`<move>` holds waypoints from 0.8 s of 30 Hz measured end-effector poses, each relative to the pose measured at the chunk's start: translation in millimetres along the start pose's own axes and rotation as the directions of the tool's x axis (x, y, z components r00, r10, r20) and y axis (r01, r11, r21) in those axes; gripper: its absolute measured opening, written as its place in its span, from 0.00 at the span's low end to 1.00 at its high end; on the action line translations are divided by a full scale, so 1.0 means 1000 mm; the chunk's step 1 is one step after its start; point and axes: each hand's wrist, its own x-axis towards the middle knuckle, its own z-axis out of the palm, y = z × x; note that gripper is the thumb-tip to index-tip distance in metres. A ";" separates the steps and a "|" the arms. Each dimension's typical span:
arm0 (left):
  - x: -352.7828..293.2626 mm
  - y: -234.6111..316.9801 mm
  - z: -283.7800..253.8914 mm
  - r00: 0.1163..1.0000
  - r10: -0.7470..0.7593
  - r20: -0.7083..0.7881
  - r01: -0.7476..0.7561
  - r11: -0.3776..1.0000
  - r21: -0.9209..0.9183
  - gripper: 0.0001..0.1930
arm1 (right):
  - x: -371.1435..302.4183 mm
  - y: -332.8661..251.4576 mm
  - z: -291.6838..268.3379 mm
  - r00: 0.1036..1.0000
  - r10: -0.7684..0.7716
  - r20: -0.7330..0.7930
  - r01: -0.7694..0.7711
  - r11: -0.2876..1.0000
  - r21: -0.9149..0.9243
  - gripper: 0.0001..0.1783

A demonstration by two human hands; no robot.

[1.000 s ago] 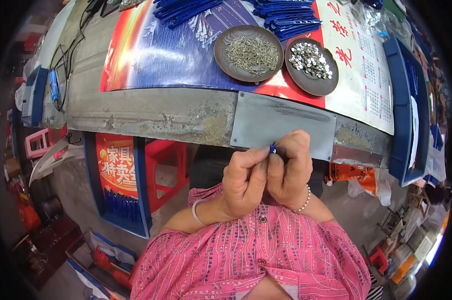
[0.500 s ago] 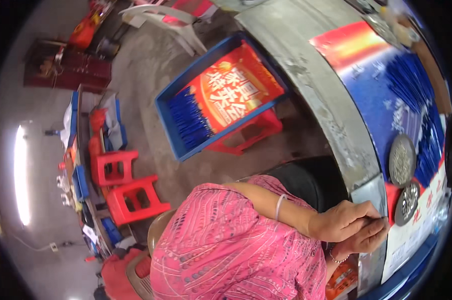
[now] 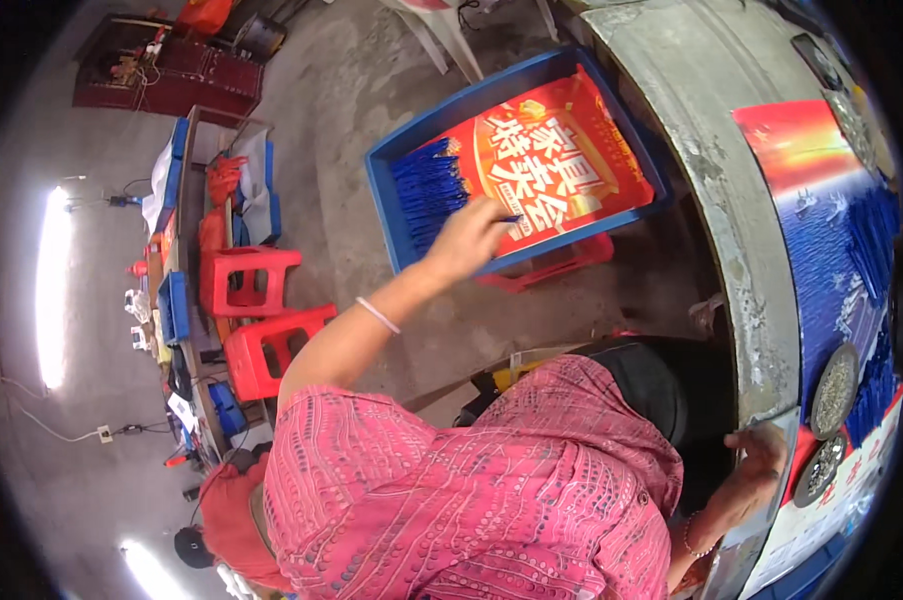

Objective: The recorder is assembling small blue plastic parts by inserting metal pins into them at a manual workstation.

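Observation:
My left hand (image 3: 468,238) reaches over the blue tray (image 3: 383,205). Its fingers are closed on a slim blue piece (image 3: 512,218), whose dark tip sticks out at the fingertips; its exact kind is unclear. Beside that hand, a row of similar slim blue pieces (image 3: 426,185) lies along the tray's left end, on a red printed sheet (image 3: 571,125). My right hand (image 3: 756,470) is at the table edge, with thumb and fingers apart and nothing visible in it. Nearest to it are two round dishes of small shiny bits, one silvery (image 3: 833,390), one darker (image 3: 820,470).
The tray rests on a red stool (image 3: 561,262). More blue pieces (image 3: 871,240) lie on the printed sheet covering the grey table (image 3: 706,140). Red stools (image 3: 261,350) stand at the left by a cluttered bench. A white chair (image 3: 441,35) is beyond the tray.
My hands were together at the table edge. The left has swung out over the tray with a slim blue piece; the right has stayed near the table edge and loosened. The view has shifted.

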 end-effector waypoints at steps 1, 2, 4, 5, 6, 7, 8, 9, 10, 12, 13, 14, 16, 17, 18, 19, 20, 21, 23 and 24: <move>-0.010 -0.024 -0.012 1.000 -0.005 0.029 0.003 0.998 0.060 0.08 | 0.000 0.000 0.005 0.997 0.028 0.067 -0.035 0.993 0.110 0.39; -0.020 -0.045 -0.019 0.998 -0.010 0.059 0.003 0.993 0.115 0.08 | 0.002 -0.005 0.011 0.997 0.035 0.069 -0.042 0.993 0.111 0.39; -0.036 -0.064 -0.026 0.988 -0.093 0.124 0.079 0.990 0.114 0.08 | 0.007 -0.014 0.021 0.981 0.003 0.196 -0.007 1.000 0.019 0.36; -0.044 -0.068 -0.027 0.968 -0.175 0.180 0.156 0.981 0.118 0.07 | 0.009 -0.011 0.021 0.973 -0.016 0.232 0.012 1.000 0.017 0.34; -0.049 -0.071 -0.026 0.968 -0.166 0.190 0.146 0.983 0.115 0.07 | 0.010 -0.016 0.023 0.975 -0.009 0.222 0.007 1.000 0.011 0.34; -0.049 -0.072 -0.025 0.962 -0.186 0.202 0.171 0.981 0.089 0.07 | 0.012 -0.025 0.026 0.972 -0.014 0.234 0.021 0.999 -0.031 0.33; -0.049 -0.071 -0.023 0.955 -0.202 0.216 0.193 0.979 0.064 0.07 | 0.014 -0.031 0.026 0.970 -0.017 0.244 0.036 0.997 -0.073 0.32; -0.048 -0.069 -0.021 0.957 -0.197 0.213 0.191 0.980 0.049 0.07 | 0.014 -0.033 0.023 0.968 -0.005 0.253 0.018 0.999 -0.049 0.27; -0.047 -0.068 -0.020 0.958 -0.167 0.233 0.161 0.986 0.045 0.07 | 0.014 -0.033 0.021 0.976 0.006 0.220 0.008 0.998 -0.060 0.27; -0.042 -0.070 -0.014 0.955 -0.162 0.250 0.157 0.987 0.039 0.07 | 0.015 -0.030 0.014 0.953 -0.019 0.301 0.059 0.990 -0.125 0.19; -0.040 -0.070 -0.012 0.957 -0.113 0.267 0.103 0.993 0.052 0.07 | 0.016 -0.031 0.011 0.954 0.014 0.301 0.023 0.992 -0.120 0.12; -0.043 -0.069 -0.013 0.957 -0.064 0.284 0.046 0.997 0.069 0.07 | 0.017 -0.027 0.007 0.941 0.026 0.337 0.017 0.992 -0.123 0.09; -0.046 -0.071 -0.011 0.953 -0.087 0.291 0.070 0.995 0.069 0.06 | 0.015 -0.028 0.007 0.930 0.080 0.358 -0.014 0.983 -0.183 0.08; -0.050 -0.072 -0.014 0.960 -0.024 0.279 -0.006 0.994 0.107 0.06 | 0.014 -0.024 0.006 0.929 0.032 0.369 0.033 0.985 -0.168 0.08; -0.048 -0.062 -0.016 0.956 -0.082 0.282 0.052 0.992 0.112 0.05 | 0.014 -0.021 0.002 0.926 -0.012 0.377 0.077 0.984 -0.159 0.08; -0.051 -0.064 -0.018 0.964 -0.062 0.260 0.027 0.990 0.138 0.05 | 0.012 -0.017 0.000 0.923 -0.028 0.383 0.090 0.986 -0.143 0.09; -0.049 -0.059 -0.018 0.974 -0.042 0.223 0.011 0.990 0.139 0.05 | 0.011 -0.016 -0.003 0.918 -0.044 0.393 0.103 0.986 -0.131 0.10; -0.046 -0.052 -0.017 0.980 -0.063 0.186 0.037 0.989 0.142 0.05 | 0.011 -0.018 -0.008 0.906 -0.033 0.421 0.095 0.987 -0.127 0.11; -0.025 -0.024 -0.012 0.990 -0.040 0.138 0.025 0.993 0.113 0.04 | 0.006 -0.018 -0.017 0.922 -0.060 0.383 0.102 0.991 -0.088 0.10; -0.016 -0.010 -0.010 0.995 -0.064 0.074 0.057 0.993 0.101 0.04 | 0.005 -0.018 -0.022 0.927 -0.066 0.369 0.096 0.993 -0.064 0.09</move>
